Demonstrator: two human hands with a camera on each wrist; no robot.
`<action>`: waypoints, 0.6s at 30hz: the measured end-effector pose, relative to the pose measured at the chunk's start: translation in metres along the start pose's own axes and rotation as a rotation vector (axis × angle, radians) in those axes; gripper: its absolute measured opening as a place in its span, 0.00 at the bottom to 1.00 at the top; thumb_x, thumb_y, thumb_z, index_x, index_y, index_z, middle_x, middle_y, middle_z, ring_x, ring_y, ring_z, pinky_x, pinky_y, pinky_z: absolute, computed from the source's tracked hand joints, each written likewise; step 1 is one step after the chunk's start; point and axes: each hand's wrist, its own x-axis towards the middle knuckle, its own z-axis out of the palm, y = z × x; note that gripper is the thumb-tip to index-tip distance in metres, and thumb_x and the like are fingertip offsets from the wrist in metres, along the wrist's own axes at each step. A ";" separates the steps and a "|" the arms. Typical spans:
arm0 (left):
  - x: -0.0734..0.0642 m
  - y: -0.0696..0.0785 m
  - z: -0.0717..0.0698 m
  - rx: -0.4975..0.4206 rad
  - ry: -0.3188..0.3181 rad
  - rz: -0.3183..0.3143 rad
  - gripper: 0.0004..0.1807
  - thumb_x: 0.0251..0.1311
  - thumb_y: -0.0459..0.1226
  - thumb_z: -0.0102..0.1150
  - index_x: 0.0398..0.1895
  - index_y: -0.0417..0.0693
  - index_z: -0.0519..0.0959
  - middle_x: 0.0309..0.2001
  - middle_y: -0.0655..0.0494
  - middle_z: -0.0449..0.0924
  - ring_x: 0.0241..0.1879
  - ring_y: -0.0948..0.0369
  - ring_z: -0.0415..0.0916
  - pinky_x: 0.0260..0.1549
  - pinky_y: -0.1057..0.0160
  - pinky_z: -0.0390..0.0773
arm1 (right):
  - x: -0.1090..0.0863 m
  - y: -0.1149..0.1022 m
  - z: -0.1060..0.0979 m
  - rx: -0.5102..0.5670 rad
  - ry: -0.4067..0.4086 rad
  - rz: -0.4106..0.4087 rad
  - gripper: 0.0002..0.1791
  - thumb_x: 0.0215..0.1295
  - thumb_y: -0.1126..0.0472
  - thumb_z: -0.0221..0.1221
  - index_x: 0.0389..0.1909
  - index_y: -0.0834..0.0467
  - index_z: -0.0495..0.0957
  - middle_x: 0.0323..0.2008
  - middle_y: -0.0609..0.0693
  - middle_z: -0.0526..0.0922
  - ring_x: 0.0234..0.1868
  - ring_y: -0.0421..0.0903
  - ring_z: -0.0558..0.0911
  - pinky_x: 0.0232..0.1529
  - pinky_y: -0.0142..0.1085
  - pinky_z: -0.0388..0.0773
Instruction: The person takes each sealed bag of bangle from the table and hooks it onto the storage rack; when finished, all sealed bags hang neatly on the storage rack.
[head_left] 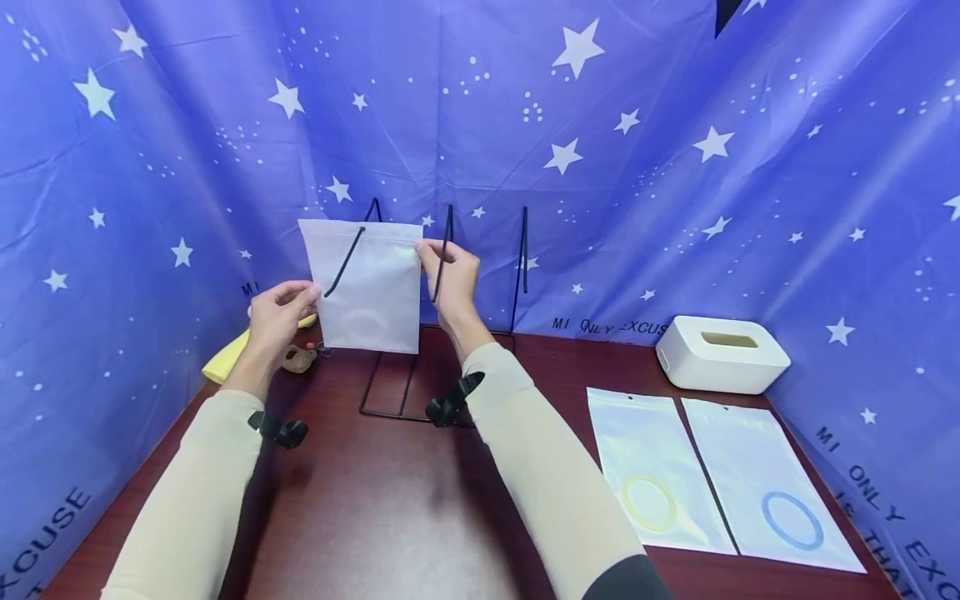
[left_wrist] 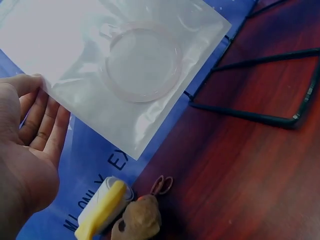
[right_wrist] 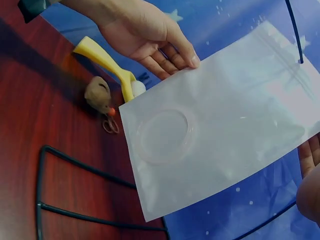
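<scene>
A white zip pouch (head_left: 367, 300) hangs on a black prong of a wire rack (head_left: 364, 398); the prong passes through the hole near its top edge. A pale pink ring (right_wrist: 190, 125) shows through its lower part. My left hand (head_left: 276, 321) pinches the pouch's left edge between thumb and fingers, with the fingers partly behind it. On the opposite side, my right hand (head_left: 453, 279) holds the upper right edge near the corner. In the right wrist view, only part of the right hand's fingers (right_wrist: 309, 157) shows under the pouch.
Two similar flat pouches lie at right, one with a yellow ring (head_left: 628, 493), one with a blue ring (head_left: 770, 518). Behind them stands a white tissue box (head_left: 720, 375). A yellow item (head_left: 227, 360) and a small brown plush toy (head_left: 298, 360) sit at left. Two more prongs project forward.
</scene>
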 end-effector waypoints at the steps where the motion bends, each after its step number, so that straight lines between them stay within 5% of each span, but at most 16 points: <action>1: 0.003 0.001 0.002 0.011 0.003 -0.005 0.04 0.66 0.42 0.69 0.39 0.54 0.84 0.32 0.72 0.86 0.30 0.72 0.84 0.35 0.77 0.83 | 0.003 0.000 0.001 -0.006 0.010 0.007 0.09 0.64 0.60 0.71 0.41 0.61 0.91 0.28 0.47 0.87 0.26 0.40 0.81 0.35 0.37 0.82; 9: 0.023 0.005 0.016 0.029 0.051 -0.019 0.03 0.65 0.41 0.69 0.39 0.55 0.85 0.30 0.73 0.85 0.33 0.72 0.82 0.39 0.77 0.82 | 0.022 -0.005 0.008 -0.031 0.077 0.048 0.08 0.64 0.59 0.71 0.39 0.59 0.91 0.31 0.52 0.89 0.26 0.39 0.81 0.32 0.28 0.78; 18: 0.039 0.001 0.027 -0.124 0.082 -0.038 0.06 0.63 0.35 0.70 0.32 0.57 0.85 0.29 0.71 0.86 0.32 0.71 0.82 0.36 0.78 0.82 | 0.032 -0.001 0.012 -0.066 0.119 0.038 0.08 0.63 0.57 0.72 0.39 0.57 0.92 0.30 0.51 0.89 0.28 0.37 0.80 0.32 0.26 0.75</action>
